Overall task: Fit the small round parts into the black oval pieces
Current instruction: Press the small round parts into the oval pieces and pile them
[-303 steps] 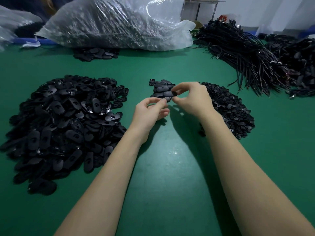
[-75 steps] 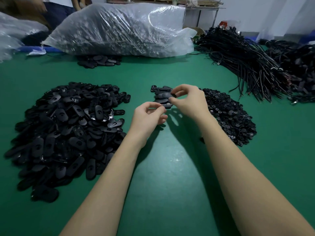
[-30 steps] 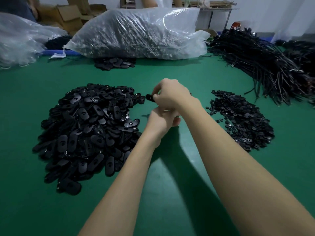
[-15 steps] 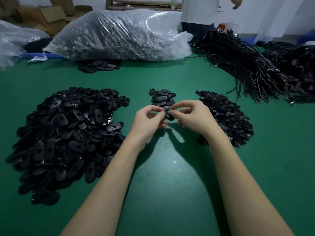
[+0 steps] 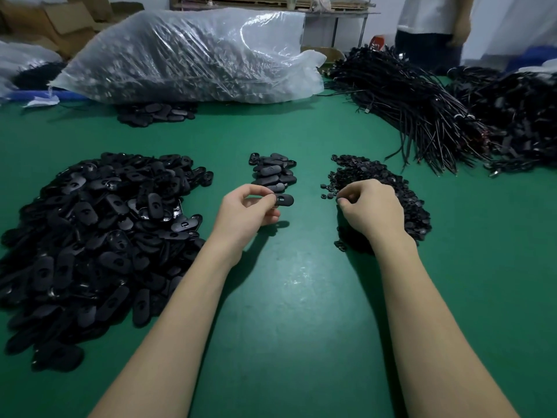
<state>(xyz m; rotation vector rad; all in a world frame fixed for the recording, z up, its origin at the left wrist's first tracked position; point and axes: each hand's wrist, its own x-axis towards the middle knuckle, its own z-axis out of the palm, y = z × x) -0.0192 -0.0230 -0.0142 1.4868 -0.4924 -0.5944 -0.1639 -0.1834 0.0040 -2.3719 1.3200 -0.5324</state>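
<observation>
A big heap of black oval pieces (image 5: 99,227) covers the left of the green table. A small stack of oval pieces (image 5: 273,171) lies at the centre. My left hand (image 5: 245,214) pinches one black oval piece (image 5: 284,200) just in front of that stack. On the right lies a pile of small round parts (image 5: 388,188). My right hand (image 5: 369,208) rests on that pile's near left side, fingers curled with thumb and forefinger together at its edge. Whether it holds a round part is hidden by the fingers.
A large clear plastic bag (image 5: 187,55) of parts lies at the back, with a few oval pieces (image 5: 155,111) before it. Bundles of black cords (image 5: 422,107) fill the back right. A person (image 5: 431,28) stands behind the table (image 5: 286,312).
My hands have parted: the right hand moved right onto the round-parts pile, while the left hand keeps the oval piece at the centre.
</observation>
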